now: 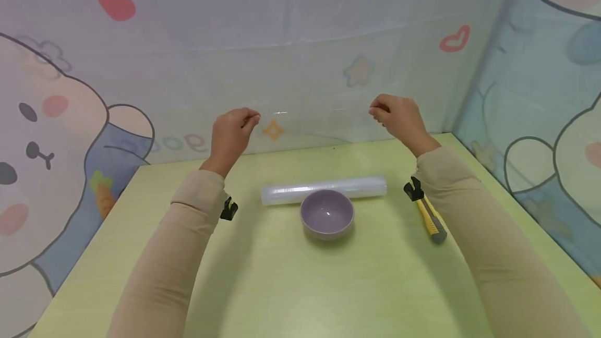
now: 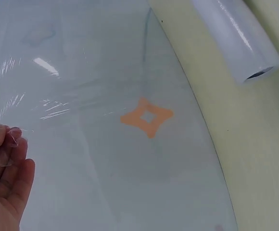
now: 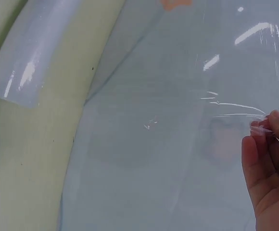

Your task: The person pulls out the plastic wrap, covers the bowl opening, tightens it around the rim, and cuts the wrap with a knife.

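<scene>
A clear sheet of cling film is stretched between the two raised hands, showing mostly as thin glints. My left hand pinches one corner of it between thumb and fingers; in the left wrist view the film bunches at the fingertips. On the other side my right hand pinches the opposite corner, with bright creases of film running from it in the right wrist view. Below and nearer lies the roll of cling film, crosswise on the table, and a purple bowl stands just in front of it.
A yellow and grey utility knife lies on the table beside the right forearm, partly covered by the wrist camera. The pale green table ends at a printed cloth backdrop, close behind the hands. Another printed cloth borders the right side.
</scene>
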`<move>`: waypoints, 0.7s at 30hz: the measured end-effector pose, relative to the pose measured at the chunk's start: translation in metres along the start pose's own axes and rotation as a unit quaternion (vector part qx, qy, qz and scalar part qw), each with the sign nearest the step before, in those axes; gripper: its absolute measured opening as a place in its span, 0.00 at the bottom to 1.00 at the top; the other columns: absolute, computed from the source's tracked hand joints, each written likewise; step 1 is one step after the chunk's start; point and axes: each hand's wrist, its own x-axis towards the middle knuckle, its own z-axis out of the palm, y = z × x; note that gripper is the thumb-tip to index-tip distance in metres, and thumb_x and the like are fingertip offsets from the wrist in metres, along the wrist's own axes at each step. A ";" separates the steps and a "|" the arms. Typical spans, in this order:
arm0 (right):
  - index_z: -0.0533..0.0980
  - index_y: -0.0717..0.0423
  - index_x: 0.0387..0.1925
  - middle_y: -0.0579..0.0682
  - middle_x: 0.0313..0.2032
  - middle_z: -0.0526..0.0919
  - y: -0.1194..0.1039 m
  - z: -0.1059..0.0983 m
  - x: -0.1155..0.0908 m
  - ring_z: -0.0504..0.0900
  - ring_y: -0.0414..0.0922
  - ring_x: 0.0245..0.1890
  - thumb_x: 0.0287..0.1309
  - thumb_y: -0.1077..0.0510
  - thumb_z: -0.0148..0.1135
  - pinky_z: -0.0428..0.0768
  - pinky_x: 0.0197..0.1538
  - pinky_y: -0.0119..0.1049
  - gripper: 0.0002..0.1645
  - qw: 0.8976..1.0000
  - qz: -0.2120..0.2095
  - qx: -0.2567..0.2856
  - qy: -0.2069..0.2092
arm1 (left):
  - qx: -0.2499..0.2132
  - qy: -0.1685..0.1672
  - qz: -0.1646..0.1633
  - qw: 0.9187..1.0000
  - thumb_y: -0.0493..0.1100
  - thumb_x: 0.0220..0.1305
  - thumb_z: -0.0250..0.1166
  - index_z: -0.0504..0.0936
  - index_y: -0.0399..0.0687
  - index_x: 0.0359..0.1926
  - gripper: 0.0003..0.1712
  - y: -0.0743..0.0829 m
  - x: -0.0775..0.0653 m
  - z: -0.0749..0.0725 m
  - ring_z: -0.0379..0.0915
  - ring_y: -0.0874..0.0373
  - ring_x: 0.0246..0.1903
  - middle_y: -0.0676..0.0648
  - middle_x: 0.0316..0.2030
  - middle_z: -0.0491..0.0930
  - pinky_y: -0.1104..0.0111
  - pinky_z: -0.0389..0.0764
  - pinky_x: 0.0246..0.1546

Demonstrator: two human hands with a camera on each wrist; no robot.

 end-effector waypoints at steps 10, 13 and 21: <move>0.79 0.52 0.36 0.50 0.30 0.81 0.003 -0.019 -0.021 0.76 0.43 0.30 0.62 0.50 0.55 0.74 0.34 0.35 0.12 0.996 -0.005 0.054 -0.065 | -0.055 -0.028 0.041 0.997 0.44 0.62 0.60 0.83 0.42 0.40 0.12 -0.005 -0.016 -0.015 0.78 0.53 0.29 0.43 0.35 0.84 0.61 0.77 0.34; 0.79 0.51 0.35 0.49 0.29 0.80 0.002 -0.025 -0.029 0.75 0.44 0.29 0.61 0.48 0.56 0.74 0.34 0.35 0.12 0.995 -0.017 0.059 -0.080 | -0.067 -0.042 0.046 0.996 0.44 0.62 0.60 0.83 0.43 0.41 0.12 -0.003 -0.022 -0.022 0.79 0.53 0.32 0.44 0.36 0.84 0.61 0.78 0.36; 0.79 0.46 0.34 0.45 0.30 0.79 0.002 -0.032 -0.049 0.74 0.45 0.31 0.59 0.44 0.57 0.74 0.36 0.38 0.13 0.990 -0.005 0.094 -0.104 | -0.095 -0.059 0.060 0.992 0.43 0.60 0.62 0.84 0.45 0.40 0.10 0.003 -0.040 -0.036 0.79 0.57 0.32 0.47 0.36 0.84 0.66 0.78 0.33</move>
